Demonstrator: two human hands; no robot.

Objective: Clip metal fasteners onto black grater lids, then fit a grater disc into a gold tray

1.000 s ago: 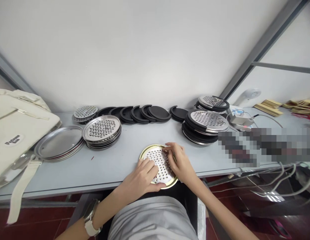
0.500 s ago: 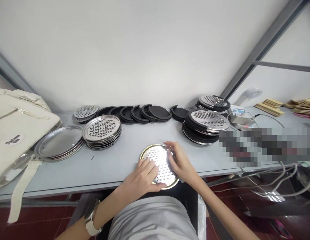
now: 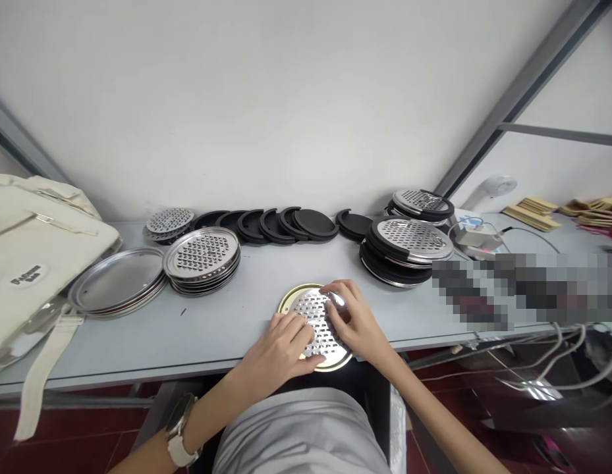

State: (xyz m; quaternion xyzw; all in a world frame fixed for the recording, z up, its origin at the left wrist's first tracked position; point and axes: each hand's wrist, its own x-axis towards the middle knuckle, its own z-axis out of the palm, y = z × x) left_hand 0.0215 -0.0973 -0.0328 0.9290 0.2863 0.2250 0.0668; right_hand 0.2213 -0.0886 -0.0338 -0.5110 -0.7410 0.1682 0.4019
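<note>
A round perforated metal grater disc (image 3: 318,322) lies in a gold-rimmed round plate (image 3: 346,361) at the table's front edge, partly past it. My left hand (image 3: 286,349) grips the left side, fingers bent over the disc and thumb along its lower edge. My right hand (image 3: 354,321) is on the upper right, with thumb and fingers bent round the edge of the disc. Behind my hands is a row of black round holders (image 3: 313,222). One more black holder (image 3: 354,224) sits to their right.
At left are a cream bag (image 3: 49,243), shallow metal plates (image 3: 122,280) and a stack of grater discs (image 3: 201,257). Discs with black holders (image 3: 409,240) are piled at right, near a white cabled device (image 3: 476,234) and yellowish pieces (image 3: 533,212).
The grater disc has tilted slightly, and its bright glare has faded. My right fingers have shifted a little left over its upper edge. My left hand is nearly still.
</note>
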